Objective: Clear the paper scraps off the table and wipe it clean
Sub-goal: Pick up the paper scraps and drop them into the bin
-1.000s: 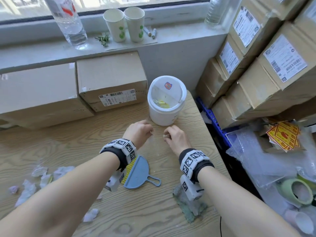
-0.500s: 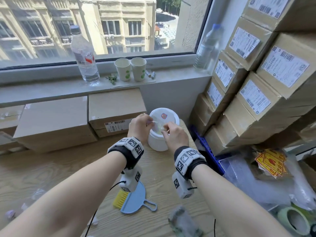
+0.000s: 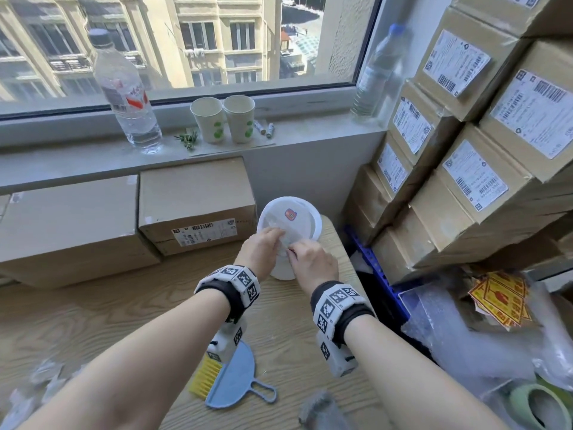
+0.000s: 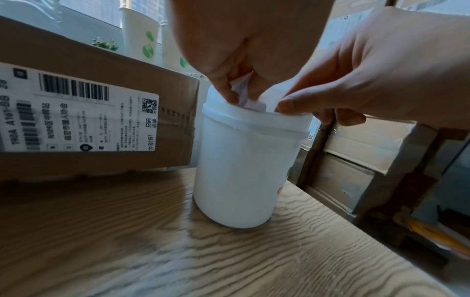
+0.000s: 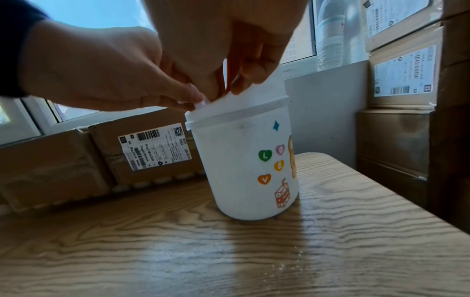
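Both hands sit right over the mouth of the little white bin (image 3: 305, 226) at the table's (image 3: 93, 311) far right. Left hand (image 3: 260, 251) fingers pinch a paper scrap (image 4: 245, 96); right hand (image 3: 313, 262) fingertips touch the rim. More scraps (image 3: 43, 377) lie near left.

Window (image 3: 186, 41) spans the far wall; daylight strong, beige multi-storey buildings (image 3: 217, 32) outside. Grey sill (image 3: 310, 141) below it carries two water bottles (image 3: 127, 94), two paper cups (image 3: 223, 119) side by side, a small green sprig (image 3: 187, 139). Grey wall (image 3: 297, 175) under the sill. Cardboard boxes (image 3: 195, 200) against it, at desk level. Taller stack of labelled boxes (image 3: 465, 150) at right. Bubble wrap (image 3: 465, 336) at lower right.
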The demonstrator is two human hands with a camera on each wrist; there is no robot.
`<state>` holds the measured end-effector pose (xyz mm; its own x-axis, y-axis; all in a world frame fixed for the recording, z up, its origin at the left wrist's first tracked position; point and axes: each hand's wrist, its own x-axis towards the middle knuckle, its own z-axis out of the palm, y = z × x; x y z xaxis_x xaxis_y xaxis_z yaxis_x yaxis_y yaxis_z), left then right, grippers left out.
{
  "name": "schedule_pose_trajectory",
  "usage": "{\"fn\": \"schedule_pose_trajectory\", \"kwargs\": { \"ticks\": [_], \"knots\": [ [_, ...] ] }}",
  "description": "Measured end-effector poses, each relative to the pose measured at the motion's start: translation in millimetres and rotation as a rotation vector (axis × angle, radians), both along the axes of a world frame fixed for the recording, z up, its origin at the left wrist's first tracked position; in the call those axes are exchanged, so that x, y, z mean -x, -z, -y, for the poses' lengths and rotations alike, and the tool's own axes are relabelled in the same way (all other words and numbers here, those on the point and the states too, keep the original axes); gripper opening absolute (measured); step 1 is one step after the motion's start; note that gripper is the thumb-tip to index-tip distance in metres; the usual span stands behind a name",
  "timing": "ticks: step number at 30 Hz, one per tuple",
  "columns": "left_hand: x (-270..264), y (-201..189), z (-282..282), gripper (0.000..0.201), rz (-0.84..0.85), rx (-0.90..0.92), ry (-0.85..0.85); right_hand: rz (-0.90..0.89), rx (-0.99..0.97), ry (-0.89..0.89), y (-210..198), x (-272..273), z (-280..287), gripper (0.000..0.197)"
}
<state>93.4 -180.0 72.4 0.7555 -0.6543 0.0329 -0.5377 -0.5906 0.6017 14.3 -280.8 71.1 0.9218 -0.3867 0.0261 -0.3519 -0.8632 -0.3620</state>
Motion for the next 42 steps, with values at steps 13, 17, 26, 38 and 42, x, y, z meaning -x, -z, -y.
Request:
{"fn": "schedule_pose_trajectory", "kwargs": {
  "ticks": [13,17,26,38,42],
  "knots": [
    [-17.1,2.0,0.9,0.015,0.134,-0.088,0.048,0.046,-0.114,-0.105,1.6,6.8,7.3,0.021],
    [-10.5,5.2,-2.8,0.024,0.216,-0.191,0.114,0.064,-0.177,-0.123,0.1,8.8,9.3,0.019],
    [10.4,2.7,-37.0,0.024,0.235,-0.253,0.066,-0.003,-0.142,-0.210,-4.2,11.6,-3.8,0.019],
    [59.1,-29.5,-143.5,0.030,0.241,-0.322,0.048,-0.103,0.008,-0.220,-35.1,42.7,-81.0,0.037],
    [84.9,-27.2,-210.1,0.032,0.186,-0.344,0.019,-0.157,-0.008,-0.281,-29.9,60.6,-143.3,0.041]
  ]
}}
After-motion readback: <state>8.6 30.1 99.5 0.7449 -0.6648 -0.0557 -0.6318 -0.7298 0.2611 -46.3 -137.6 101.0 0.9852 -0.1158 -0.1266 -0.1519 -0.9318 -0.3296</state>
